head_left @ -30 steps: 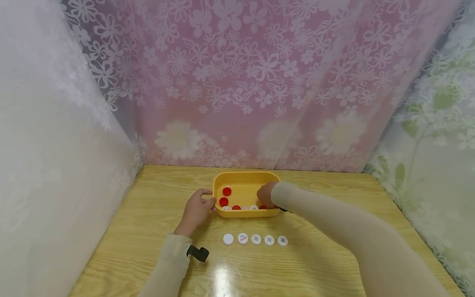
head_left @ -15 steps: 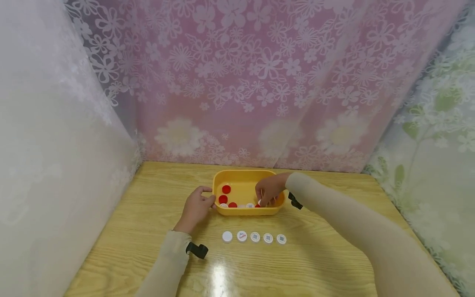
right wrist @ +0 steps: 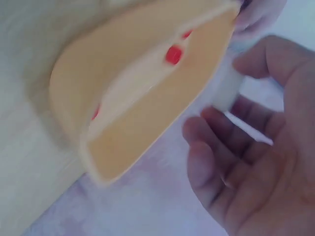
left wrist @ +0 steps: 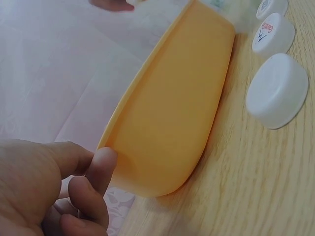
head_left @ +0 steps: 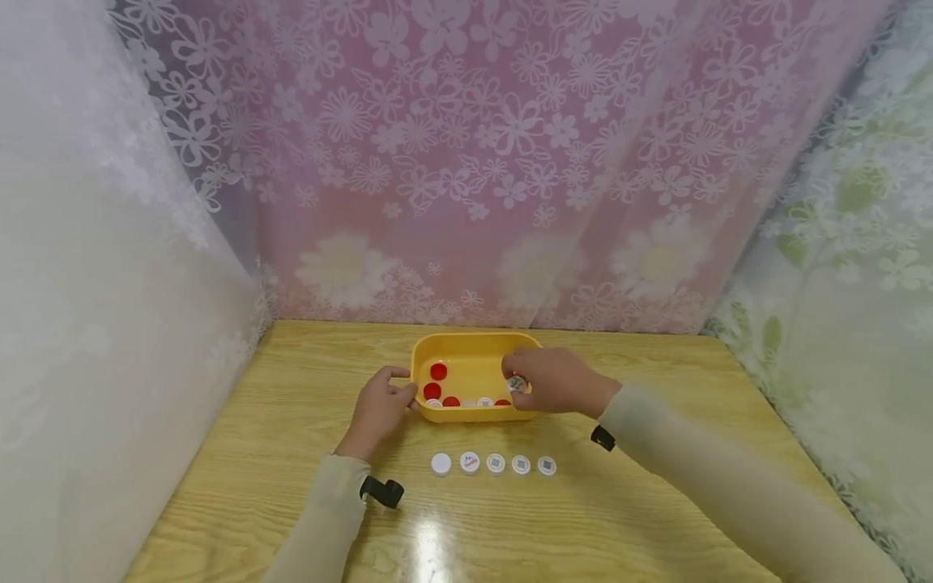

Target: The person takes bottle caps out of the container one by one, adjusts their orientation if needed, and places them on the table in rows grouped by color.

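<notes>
My right hand (head_left: 560, 380) pinches a white bottle cap (head_left: 517, 384) over the right end of a yellow plastic basin (head_left: 474, 415). In the right wrist view the cap (right wrist: 229, 88) sits between thumb and fingertips, seen edge-on. My left hand (head_left: 377, 411) grips the basin's left end; the left wrist view has thumb and a finger meeting at its rim (left wrist: 129, 93). Inside lie several red caps (head_left: 438, 371) and white caps (head_left: 485, 402), most along the near wall, which partly hides them.
In front of the basin, several white caps lie in a row on the wooden table (head_left: 328, 356): a plain cap (head_left: 440, 464) at the left, a cap with printed lettering (head_left: 470, 462), then caps with square codes (head_left: 521, 465). A floral curtain (head_left: 466, 202) hangs behind.
My right hand has come up from the basin's bottom with a white cap in its fingers and turned so the printed face shows. The left hand keeps its hold on the basin.
</notes>
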The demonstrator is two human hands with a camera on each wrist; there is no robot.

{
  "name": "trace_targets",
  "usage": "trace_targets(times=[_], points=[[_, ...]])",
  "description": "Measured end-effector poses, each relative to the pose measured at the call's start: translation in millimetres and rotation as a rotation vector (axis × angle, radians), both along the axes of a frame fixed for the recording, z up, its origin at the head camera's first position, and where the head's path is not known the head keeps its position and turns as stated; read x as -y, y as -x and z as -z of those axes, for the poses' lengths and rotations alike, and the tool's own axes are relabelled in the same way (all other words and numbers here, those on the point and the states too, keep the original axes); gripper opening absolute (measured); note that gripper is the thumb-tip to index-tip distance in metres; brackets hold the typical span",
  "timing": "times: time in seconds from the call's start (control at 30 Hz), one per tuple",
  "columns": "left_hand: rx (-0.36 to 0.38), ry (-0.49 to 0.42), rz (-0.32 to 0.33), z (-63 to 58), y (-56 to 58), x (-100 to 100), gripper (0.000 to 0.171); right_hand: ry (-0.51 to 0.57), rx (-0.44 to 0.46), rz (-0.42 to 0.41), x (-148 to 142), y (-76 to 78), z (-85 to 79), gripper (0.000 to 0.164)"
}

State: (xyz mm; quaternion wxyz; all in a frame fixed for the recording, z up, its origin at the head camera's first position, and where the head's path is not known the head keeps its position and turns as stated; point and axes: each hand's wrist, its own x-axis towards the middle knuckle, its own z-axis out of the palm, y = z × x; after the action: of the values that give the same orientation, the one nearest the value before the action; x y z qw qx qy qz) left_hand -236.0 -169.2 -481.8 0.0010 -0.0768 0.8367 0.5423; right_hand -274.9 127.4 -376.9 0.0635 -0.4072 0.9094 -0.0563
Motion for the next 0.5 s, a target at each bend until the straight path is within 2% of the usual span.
trace_targets(times=[0.1,0.23,0.37,0.5], points=[[0.002,-0.001,0.004,0.5,0.6,0,0.033,0.079,-0.120,-0.024,5,-32.5,11.2,0.020],[0.020,-0.002,0.003,0.2,1.5,0,0.033,0.140,-0.126,-0.088,20,-69.2,31.9,0.022],[0.024,0.002,0.004,0.1,2.1,0,0.033,0.115,-0.061,-0.143,39,-89.2,52.5,0.022],[0.010,0.006,0.004,1.5,2.5,0,0.032,0.073,-0.031,-0.170,55,-97.0,66.3,0.021]])
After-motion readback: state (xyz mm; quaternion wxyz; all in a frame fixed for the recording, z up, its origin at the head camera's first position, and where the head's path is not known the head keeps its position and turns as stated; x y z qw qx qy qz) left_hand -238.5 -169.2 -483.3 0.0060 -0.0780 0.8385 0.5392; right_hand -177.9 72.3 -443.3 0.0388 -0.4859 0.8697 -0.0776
